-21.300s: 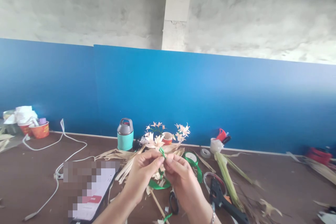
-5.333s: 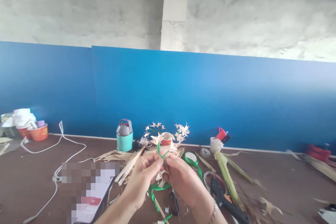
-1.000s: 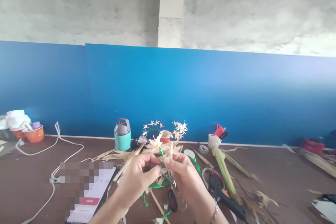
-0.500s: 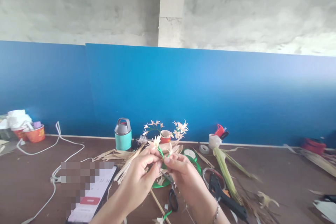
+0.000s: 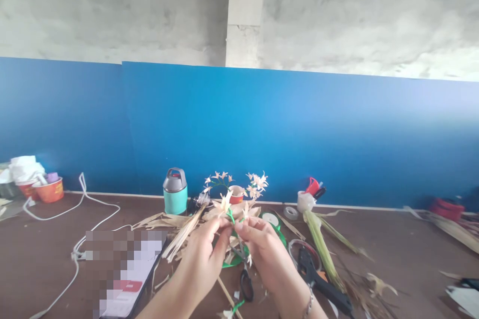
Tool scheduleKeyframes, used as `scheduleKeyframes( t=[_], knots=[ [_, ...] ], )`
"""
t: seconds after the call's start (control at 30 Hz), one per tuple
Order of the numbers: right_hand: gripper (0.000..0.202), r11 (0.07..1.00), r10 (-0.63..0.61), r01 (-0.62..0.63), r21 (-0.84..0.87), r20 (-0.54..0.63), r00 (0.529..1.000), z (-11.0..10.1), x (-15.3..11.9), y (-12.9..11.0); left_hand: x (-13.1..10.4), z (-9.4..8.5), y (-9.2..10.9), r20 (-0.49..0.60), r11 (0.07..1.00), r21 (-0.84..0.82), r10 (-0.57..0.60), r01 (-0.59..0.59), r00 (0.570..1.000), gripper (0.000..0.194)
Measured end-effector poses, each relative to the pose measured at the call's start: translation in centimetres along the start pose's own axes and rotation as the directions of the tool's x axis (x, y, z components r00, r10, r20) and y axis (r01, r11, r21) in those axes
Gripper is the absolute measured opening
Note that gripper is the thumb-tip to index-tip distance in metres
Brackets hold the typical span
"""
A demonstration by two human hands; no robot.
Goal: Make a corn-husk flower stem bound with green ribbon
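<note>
My left hand [image 5: 207, 244] pinches the green stem of a cream flower [image 5: 225, 203]. My right hand [image 5: 262, 241], with a bracelet at its wrist, is closed on the same green-wrapped stems, its fingertips close to the left ones. A smaller cream flower [image 5: 245, 211] rises above the right fingers. Beneath the hands lie black-handled scissors [image 5: 246, 284], partly hidden, and green tape [image 5: 232, 262]. Behind, more small cream flowers [image 5: 257, 183] stand on thin stems by a red cup [image 5: 236, 194]. Another flower piece with green tape [image 5: 228, 314] lies at the front edge of view.
Dried husks [image 5: 187, 234] lie behind my hands. On the left are a phone [image 5: 129, 284], a white cable [image 5: 78, 244] and a teal flask [image 5: 175, 200]. A black glue gun [image 5: 325, 286], tape roll [image 5: 291, 213] and green husk bundle [image 5: 324, 249] lie right.
The held flowers have shifted slightly right, and my left hand has turned a little more upright. A small white flower now shows below, between my hands.
</note>
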State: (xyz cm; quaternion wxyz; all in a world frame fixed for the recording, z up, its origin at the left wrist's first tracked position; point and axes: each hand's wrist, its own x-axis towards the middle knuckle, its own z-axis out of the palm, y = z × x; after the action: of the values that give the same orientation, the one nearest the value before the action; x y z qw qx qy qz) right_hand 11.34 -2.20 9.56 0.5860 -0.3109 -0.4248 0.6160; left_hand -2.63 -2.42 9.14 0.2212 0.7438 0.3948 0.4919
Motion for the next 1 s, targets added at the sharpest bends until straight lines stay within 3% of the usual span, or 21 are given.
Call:
scheduleKeyframes(
  t=[0.13,0.3,0.43,0.5,0.57,0.67,0.77,0.83,0.93,1.0],
  knots=[
    [0.023,0.998,-0.039,0.041,-0.049,0.039,0.999,-0.1,0.3,0.3,0.1,0.3,0.0,0.08,0.986,-0.089,-0.131,0.138,0.988,0.03],
    [0.027,0.999,-0.025,0.027,-0.037,0.058,0.998,-0.1,0.3,0.5,0.4,0.2,0.1,0.146,0.961,-0.208,-0.152,0.18,0.978,0.028],
    [0.025,0.997,0.014,-0.005,-0.078,0.112,0.994,-0.1,0.2,0.4,0.5,0.2,-0.5,0.258,0.93,-0.246,-0.209,0.274,0.943,0.025],
    [0.024,0.993,0.004,0.005,-0.115,0.072,0.997,-0.1,0.2,0.4,0.6,0.1,-0.8,0.195,0.967,-0.185,-0.141,0.177,0.971,0.023],
    [0.023,0.989,-0.005,0.008,-0.15,0.022,1.0,-0.1,0.2,0.4,0.8,-0.1,-1.0,0.045,0.997,-0.076,-0.001,0.004,0.999,0.019],
    [0.021,0.987,0.006,-0.008,-0.162,-0.015,1.0,-0.2,0.4,0.6,1.1,-0.5,-0.9,-0.063,0.994,0.051,0.095,-0.092,0.993,0.018],
    [0.02,0.992,0.017,-0.021,-0.121,-0.035,0.999,-0.2,0.5,0.9,1.1,-0.6,-0.7,-0.03,0.998,0.064,0.019,-0.017,0.999,0.022],
    [0.024,0.995,0.017,-0.02,-0.102,-0.03,0.999,-0.2,0.6,1.1,1.1,-0.6,-0.6,0.012,0.995,0.005,-0.104,0.104,0.995,0.023],
    [0.027,0.995,0.032,-0.032,-0.093,0.0,0.999,-0.1,0.6,1.2,1.1,-0.4,-0.5,0.146,0.917,-0.137,-0.355,0.375,0.923,0.025],
    [0.025,0.996,0.04,-0.04,-0.08,0.007,0.999,-0.1,0.6,1.2,1.1,-0.3,-0.4,0.183,0.864,-0.252,-0.4,0.436,0.898,0.025]
  ],
)
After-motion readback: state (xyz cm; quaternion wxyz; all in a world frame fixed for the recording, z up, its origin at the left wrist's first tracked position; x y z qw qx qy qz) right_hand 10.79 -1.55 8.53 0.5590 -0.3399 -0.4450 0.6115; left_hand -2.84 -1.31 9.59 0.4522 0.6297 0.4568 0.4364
